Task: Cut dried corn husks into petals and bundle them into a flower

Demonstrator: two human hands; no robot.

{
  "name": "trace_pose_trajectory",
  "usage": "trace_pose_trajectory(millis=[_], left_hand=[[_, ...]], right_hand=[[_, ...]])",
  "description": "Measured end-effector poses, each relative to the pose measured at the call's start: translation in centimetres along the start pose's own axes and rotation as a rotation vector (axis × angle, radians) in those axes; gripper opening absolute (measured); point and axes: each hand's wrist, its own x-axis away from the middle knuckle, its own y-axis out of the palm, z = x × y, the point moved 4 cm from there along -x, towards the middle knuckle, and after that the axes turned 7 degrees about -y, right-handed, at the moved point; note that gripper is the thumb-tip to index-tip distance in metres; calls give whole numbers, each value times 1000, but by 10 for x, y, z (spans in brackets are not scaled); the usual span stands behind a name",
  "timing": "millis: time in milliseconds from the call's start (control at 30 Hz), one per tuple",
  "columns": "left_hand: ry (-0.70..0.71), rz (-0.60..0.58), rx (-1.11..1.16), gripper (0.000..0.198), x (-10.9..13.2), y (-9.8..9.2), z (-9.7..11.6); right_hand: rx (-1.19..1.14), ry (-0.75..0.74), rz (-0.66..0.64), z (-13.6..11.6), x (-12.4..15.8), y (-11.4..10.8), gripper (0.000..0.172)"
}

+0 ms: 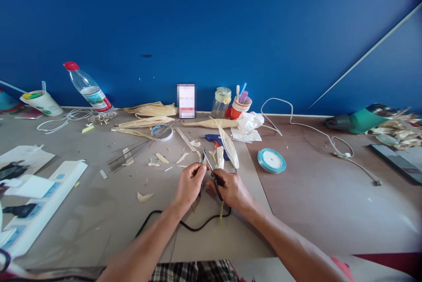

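Both hands meet over the near middle of the worktop (pixel 296 211).

- Right hand (pixel 231 189): grip closed through the black handles of the scissors (pixel 211 170). The blades are thin and dark, pointing up and away to the left, and look almost shut.
- Left hand (pixel 190 182): fingertips pressed together, pinching a husk strip (pixel 194 205) just beside the blades. The strip is narrow, pale tan and dry-looking, and its lower end hangs below the hand.
- A yellow-green sliver (pixel 220 213) hangs under the right hand; I cannot tell what holds it.
- A black cable (pixel 184 225) loops just under the wrists.
- Husk scraps (pixel 161 157) lie scattered beyond the hands, with the blue glue gun (pixel 213 139) behind them.
- A teal ribbon spool (pixel 271 160) lies to the right.
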Motion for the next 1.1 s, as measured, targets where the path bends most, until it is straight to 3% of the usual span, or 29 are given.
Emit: trace_pose_trajectory(millis=[333,667,1100], left_hand=[[-18,9,-5,36,0,-2,0],[-7,2,25,30,-1,-1,-1],[-2,-14,59,28,-3,3,-7]], right_hand=[[-172,34,61,4,-1,-4,24],[28,29,-11,-2,-1,-5,20],[11,17,-2,-2,-1,-2,23]])
